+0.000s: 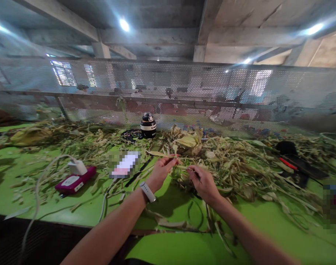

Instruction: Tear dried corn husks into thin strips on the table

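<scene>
My left hand (161, 170) is closed in a pinch on a long pale dried leaf strip (159, 154) that runs off to the left. A light watch sits on that wrist. My right hand (203, 181) is also closed, its fingertips pinching a thin green stem (184, 167) just right of the left hand. Both hands hover over a green table (173, 206) at the near edge of a heap of dried husks and leaves (234, 162).
A magenta power bank (75, 182) with a white charger and cable lies left. A black and white jar (148, 125) stands at the back by a perforated metal screen (184, 88). Black tools with a red handle (289, 163) lie right.
</scene>
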